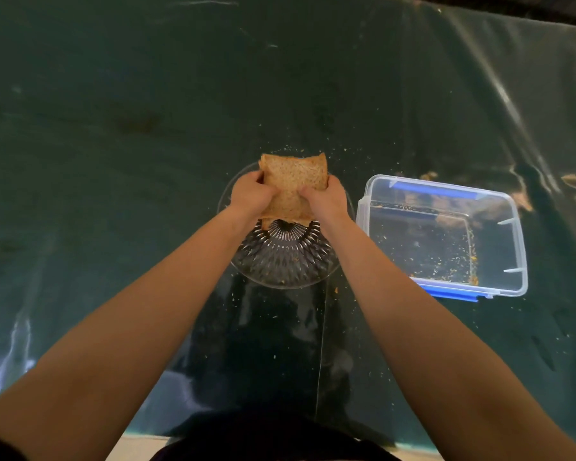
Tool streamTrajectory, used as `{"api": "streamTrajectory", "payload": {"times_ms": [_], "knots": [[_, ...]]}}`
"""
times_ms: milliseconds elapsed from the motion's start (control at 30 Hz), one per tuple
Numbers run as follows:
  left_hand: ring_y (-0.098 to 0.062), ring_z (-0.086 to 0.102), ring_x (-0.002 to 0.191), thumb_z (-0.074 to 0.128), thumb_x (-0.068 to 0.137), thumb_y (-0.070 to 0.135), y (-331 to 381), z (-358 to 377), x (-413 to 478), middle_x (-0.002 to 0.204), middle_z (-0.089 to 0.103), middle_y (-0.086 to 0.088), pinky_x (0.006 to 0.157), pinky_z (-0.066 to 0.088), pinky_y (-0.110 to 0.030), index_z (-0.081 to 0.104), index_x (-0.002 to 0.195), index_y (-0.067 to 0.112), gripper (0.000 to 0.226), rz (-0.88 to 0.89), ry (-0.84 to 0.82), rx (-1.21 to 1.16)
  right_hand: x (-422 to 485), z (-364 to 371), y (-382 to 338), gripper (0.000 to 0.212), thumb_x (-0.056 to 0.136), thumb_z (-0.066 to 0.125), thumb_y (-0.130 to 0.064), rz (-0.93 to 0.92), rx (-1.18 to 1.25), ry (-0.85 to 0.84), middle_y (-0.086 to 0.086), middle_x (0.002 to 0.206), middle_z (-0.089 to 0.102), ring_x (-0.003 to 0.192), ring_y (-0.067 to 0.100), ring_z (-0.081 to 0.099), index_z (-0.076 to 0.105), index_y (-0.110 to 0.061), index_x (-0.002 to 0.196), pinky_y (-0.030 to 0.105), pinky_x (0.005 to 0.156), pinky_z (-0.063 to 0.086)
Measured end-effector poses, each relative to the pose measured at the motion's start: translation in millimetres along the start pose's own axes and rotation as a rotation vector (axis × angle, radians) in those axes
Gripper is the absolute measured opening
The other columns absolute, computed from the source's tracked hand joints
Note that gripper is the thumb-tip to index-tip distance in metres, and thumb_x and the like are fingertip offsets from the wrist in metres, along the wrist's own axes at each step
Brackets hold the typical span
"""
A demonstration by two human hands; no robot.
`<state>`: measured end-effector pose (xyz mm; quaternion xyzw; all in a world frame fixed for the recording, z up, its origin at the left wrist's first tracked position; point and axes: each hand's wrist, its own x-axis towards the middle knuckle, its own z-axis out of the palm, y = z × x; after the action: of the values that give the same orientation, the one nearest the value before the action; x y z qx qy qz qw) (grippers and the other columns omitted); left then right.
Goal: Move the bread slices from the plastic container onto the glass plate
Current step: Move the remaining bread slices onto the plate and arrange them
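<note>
While the plastic container point(446, 237) sits breadless — left hand point(250, 194), right hand point(323, 199) gripping bread slices point(291, 184) over glass plate point(285, 261).

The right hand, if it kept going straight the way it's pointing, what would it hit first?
The right hand points away from the person, and already grips the bread slices. Beyond them lies only crumb-strewn table cover, though depth is hard to judge.

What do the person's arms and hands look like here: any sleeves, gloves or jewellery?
Both forearms are bare right up to the frame's edge; no sleeves show. The left hand and right hand are ungloved, with no watch, bracelet or ring visible. Dark clothing shows at the bottom edge, near the body.
</note>
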<state>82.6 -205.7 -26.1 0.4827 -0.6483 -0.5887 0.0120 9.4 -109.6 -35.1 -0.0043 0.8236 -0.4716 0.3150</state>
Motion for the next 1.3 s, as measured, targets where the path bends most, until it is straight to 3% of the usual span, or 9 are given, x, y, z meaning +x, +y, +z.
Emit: {"api": "streamTrajectory", "payload": {"times_ms": [367, 700, 867, 1167, 1300], "knots": [[-0.026, 0.059, 0.113, 0.058, 0.084, 0.009, 2.5, 3.0, 5.9, 0.125, 0.063, -0.008, 0.097, 0.050, -0.042, 0.056, 0.125, 0.009, 0.041, 0.022, 0.037, 0.089, 6.0, 2.8, -1.8, 0.065, 0.082, 0.067, -0.028, -0.057, -0.211, 0.037, 0.017, 0.139, 0.048, 0.128, 0.034, 0.047, 0.041, -0.005, 0.137, 0.048, 0.108, 0.041], [-0.028, 0.058, 0.113, 0.053, 0.083, 0.007, 2.2, 0.3, -3.9, 0.121, 0.063, -0.011, 0.096, 0.050, -0.041, 0.057, 0.122, 0.006, 0.039, 0.098, 0.102, 0.209, -8.5, 6.1, 0.9, 0.054, 0.084, 0.065, -0.023, -0.170, -0.263, 0.108, 0.017, 0.134, 0.046, 0.125, 0.032, 0.047, 0.046, -0.003, 0.130, 0.043, 0.106, 0.041], [-0.025, 0.060, 0.106, 0.055, 0.084, 0.006, -10.2, -0.5, -11.3, 0.116, 0.064, -0.010, 0.080, 0.049, -0.031, 0.060, 0.116, 0.006, 0.033, 0.069, 0.096, 0.173, -17.4, 6.8, 10.3, 0.057, 0.084, 0.064, -0.025, -0.139, -0.277, 0.057, 0.017, 0.135, 0.045, 0.126, 0.033, 0.046, 0.043, -0.004, 0.133, 0.047, 0.107, 0.042], [-0.028, 0.058, 0.111, 0.053, 0.085, 0.007, -16.4, 1.2, -7.8, 0.121, 0.062, -0.011, 0.088, 0.050, -0.036, 0.058, 0.119, 0.005, 0.035, 0.033, 0.077, 0.216, -20.3, 9.3, 19.0, 0.057, 0.086, 0.062, -0.028, -0.105, -0.280, 0.037, 0.017, 0.138, 0.043, 0.129, 0.033, 0.042, 0.041, -0.005, 0.134, 0.045, 0.109, 0.039], [-0.027, 0.058, 0.112, 0.053, 0.086, 0.008, -17.8, 3.1, -7.5, 0.123, 0.061, -0.010, 0.084, 0.048, -0.031, 0.056, 0.123, 0.005, 0.037, 0.035, 0.078, 0.223, -18.2, 9.4, 17.7, 0.057, 0.086, 0.062, -0.027, -0.099, -0.280, 0.047, 0.017, 0.139, 0.041, 0.130, 0.033, 0.041, 0.041, -0.005, 0.134, 0.046, 0.110, 0.038]]}}
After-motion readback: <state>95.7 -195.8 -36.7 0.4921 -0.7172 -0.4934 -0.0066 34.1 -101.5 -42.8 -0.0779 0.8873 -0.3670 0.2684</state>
